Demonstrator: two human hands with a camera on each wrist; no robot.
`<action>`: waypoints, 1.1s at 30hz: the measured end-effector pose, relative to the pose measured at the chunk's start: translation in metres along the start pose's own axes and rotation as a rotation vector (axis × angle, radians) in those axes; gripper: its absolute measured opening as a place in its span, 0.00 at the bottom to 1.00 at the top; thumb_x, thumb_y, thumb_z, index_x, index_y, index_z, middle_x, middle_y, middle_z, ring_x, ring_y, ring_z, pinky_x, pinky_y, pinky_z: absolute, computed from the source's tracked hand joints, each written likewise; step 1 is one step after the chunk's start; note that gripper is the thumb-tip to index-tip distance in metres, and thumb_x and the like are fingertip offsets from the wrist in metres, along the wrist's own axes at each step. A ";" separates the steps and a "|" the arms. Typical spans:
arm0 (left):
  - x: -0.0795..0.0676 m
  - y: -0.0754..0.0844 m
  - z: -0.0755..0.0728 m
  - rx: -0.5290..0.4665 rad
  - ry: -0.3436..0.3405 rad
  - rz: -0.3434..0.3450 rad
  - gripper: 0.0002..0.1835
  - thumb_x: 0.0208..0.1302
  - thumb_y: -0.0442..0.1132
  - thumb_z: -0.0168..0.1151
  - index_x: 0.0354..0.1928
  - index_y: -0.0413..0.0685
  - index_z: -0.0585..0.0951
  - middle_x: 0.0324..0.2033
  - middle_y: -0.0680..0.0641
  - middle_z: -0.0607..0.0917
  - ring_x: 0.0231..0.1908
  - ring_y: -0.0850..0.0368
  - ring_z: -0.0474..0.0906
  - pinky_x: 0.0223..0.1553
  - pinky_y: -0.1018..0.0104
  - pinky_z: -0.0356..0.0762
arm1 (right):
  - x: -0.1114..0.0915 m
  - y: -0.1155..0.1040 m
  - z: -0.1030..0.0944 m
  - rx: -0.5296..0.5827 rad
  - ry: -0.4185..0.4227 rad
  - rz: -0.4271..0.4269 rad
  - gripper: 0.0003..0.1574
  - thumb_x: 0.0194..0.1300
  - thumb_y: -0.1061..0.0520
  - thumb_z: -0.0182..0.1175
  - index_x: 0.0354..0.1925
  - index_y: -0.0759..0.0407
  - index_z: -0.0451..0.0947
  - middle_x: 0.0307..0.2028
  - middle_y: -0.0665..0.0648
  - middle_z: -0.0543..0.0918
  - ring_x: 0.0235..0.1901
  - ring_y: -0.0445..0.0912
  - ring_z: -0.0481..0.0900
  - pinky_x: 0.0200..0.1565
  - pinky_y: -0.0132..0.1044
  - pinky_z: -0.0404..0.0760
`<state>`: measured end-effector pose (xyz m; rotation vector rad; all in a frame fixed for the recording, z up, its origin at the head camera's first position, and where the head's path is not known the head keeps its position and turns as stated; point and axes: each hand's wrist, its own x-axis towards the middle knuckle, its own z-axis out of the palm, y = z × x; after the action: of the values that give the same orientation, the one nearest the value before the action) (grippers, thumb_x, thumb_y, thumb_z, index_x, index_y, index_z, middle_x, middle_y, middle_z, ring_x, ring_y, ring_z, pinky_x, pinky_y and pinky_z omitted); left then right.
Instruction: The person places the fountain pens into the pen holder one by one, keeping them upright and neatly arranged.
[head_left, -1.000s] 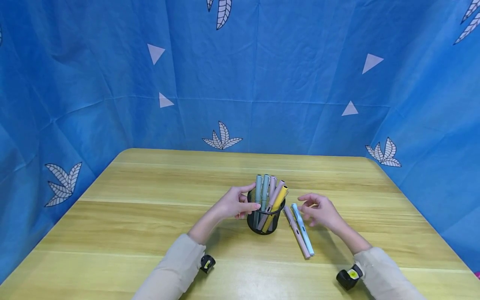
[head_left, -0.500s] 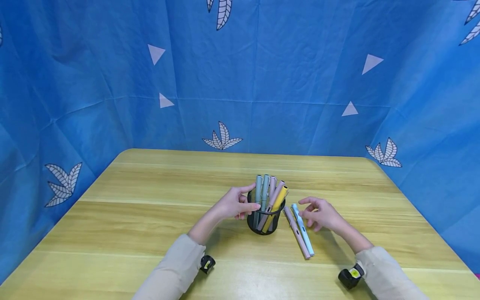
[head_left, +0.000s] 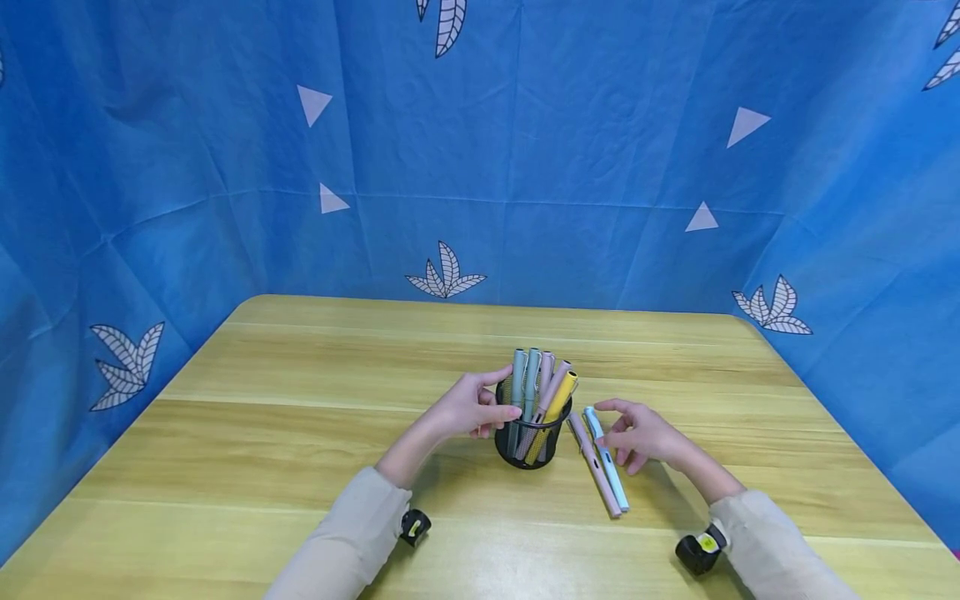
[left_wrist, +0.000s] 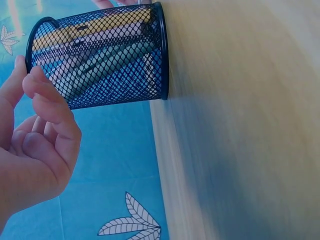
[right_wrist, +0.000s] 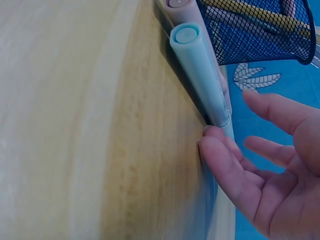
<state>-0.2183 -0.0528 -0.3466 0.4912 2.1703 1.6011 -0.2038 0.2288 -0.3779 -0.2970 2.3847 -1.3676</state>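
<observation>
A round black mesh pen holder (head_left: 525, 464) stands upright near the middle of the table. In it are green-grey pens (head_left: 518, 379), pale purple pens and a yellow pen (head_left: 559, 397). My left hand (head_left: 467, 407) holds its rim on the left side, thumb in front and index finger behind. To the right of the holder, a pale purple pen (head_left: 599, 481) and a light blue pen (head_left: 613, 478) lie side by side. Beside the light blue pen (right_wrist: 202, 75) is my right hand (head_left: 647, 433), its fingertips right at the pen's side and thumb apart in the right wrist view.
The wooden table (head_left: 300, 467) has rounded far corners. A blue curtain (head_left: 570, 167) with white leaves and triangles hangs behind it and along both sides. Black wrist cameras (head_left: 415, 527) sit at both sleeves.
My right hand has lowered slightly and shifted in over the light blue pen, its fingers now overlapping the pen in the head view. My left hand and the pen holder have stayed put.
</observation>
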 end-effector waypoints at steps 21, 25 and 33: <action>0.000 -0.001 0.000 0.012 -0.006 -0.001 0.39 0.55 0.38 0.63 0.67 0.51 0.56 0.15 0.41 0.74 0.10 0.57 0.66 0.13 0.70 0.62 | 0.010 0.001 -0.003 0.015 -0.078 0.113 0.50 0.51 0.62 0.65 0.66 0.65 0.49 0.25 0.61 0.72 0.16 0.45 0.74 0.19 0.41 0.78; 0.000 -0.001 0.000 0.012 -0.008 -0.005 0.40 0.54 0.39 0.64 0.67 0.52 0.56 0.16 0.38 0.75 0.10 0.56 0.66 0.13 0.70 0.62 | 0.012 0.002 -0.003 0.016 -0.081 0.118 0.51 0.51 0.62 0.66 0.66 0.65 0.49 0.24 0.61 0.72 0.15 0.45 0.74 0.19 0.40 0.78; 0.001 0.000 -0.001 0.019 -0.009 -0.003 0.39 0.55 0.39 0.64 0.67 0.52 0.56 0.17 0.37 0.75 0.11 0.54 0.67 0.13 0.69 0.62 | 0.014 0.002 -0.004 0.036 -0.082 0.113 0.49 0.50 0.67 0.65 0.65 0.68 0.49 0.22 0.61 0.72 0.15 0.44 0.75 0.20 0.39 0.78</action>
<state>-0.2193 -0.0529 -0.3467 0.4995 2.1803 1.5749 -0.2185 0.2282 -0.3807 -0.2010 2.2715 -1.3199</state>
